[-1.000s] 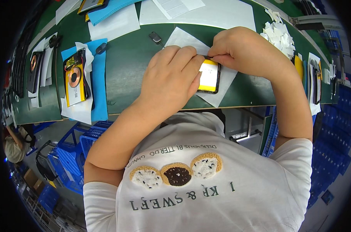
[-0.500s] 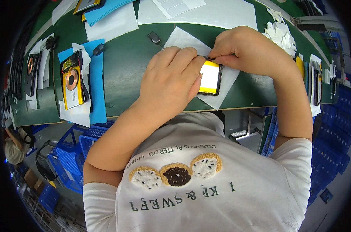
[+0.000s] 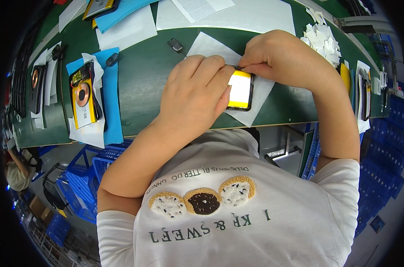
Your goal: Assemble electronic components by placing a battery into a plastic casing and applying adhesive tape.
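A small black-framed case with a white and yellow battery pack (image 3: 241,91) in it lies on a white paper sheet (image 3: 206,45) near the table's front edge. Over its left side rests my left hand (image 3: 194,86), fingers curled around and gripping it. My right hand (image 3: 273,60) is closed in a pinch at the case's top edge. What lies between the right fingertips is too small and covered to make out. Part of the case is hidden under my left fingers.
To the left, an open battery unit with a copper coil (image 3: 82,94) lies on a blue sheet (image 3: 114,102). A small black device (image 3: 175,45) sits beyond my left hand. Scraps of white paper (image 3: 322,41) pile up at the far right. Blue plastic crates (image 3: 79,178) stand below the table.
The view has shifted very slightly. Both hands keep nearly the same place and grip on the case.
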Demonstrator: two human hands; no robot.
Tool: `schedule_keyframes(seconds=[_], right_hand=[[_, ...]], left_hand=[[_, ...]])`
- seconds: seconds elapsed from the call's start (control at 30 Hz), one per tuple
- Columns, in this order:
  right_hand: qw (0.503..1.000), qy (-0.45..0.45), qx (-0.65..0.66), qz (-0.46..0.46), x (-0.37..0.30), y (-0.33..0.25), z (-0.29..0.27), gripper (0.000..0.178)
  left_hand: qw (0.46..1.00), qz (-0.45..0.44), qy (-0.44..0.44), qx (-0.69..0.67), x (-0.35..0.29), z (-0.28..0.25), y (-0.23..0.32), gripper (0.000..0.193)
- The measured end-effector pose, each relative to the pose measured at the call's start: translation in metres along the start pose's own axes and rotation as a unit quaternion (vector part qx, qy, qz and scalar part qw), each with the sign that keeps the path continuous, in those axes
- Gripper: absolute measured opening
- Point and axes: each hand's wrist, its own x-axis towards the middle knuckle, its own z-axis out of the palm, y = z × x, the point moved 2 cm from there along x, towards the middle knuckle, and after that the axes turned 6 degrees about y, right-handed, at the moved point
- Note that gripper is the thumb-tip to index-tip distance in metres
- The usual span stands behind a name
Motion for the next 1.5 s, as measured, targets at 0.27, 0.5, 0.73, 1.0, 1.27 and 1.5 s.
schedule_keyframes(seconds=[0.27,0.5,0.73,1.0,1.27,1.5], right_hand=[[0.995,-0.043,-0.069,0.062,0.011,-0.011,-0.002,0.008],[0.984,-0.009,-0.177,0.021,0.008,-0.018,0.004,0.011],[0.985,0.169,-0.041,0.012,-0.002,-0.022,0.016,0.012],[0.979,0.203,-0.001,0.003,0.007,-0.030,0.041,0.008],[0.959,0.222,-0.150,-0.085,0.004,-0.035,0.044,0.008],[0.976,0.216,-0.006,-0.040,0.006,-0.028,0.038,0.014]], left_hand=[[1.000,0.008,0.007,-0.001,0.001,-0.002,-0.001,0.034],[0.999,-0.016,0.030,-0.022,0.004,-0.018,-0.006,0.030],[0.997,-0.053,0.053,-0.014,-0.005,-0.042,-0.039,0.022],[0.998,0.024,0.029,0.046,-0.010,-0.032,-0.032,0.019],[0.997,0.047,-0.013,0.065,0.000,-0.036,-0.025,0.019],[0.993,0.056,-0.039,0.097,-0.005,-0.034,-0.026,0.025]])
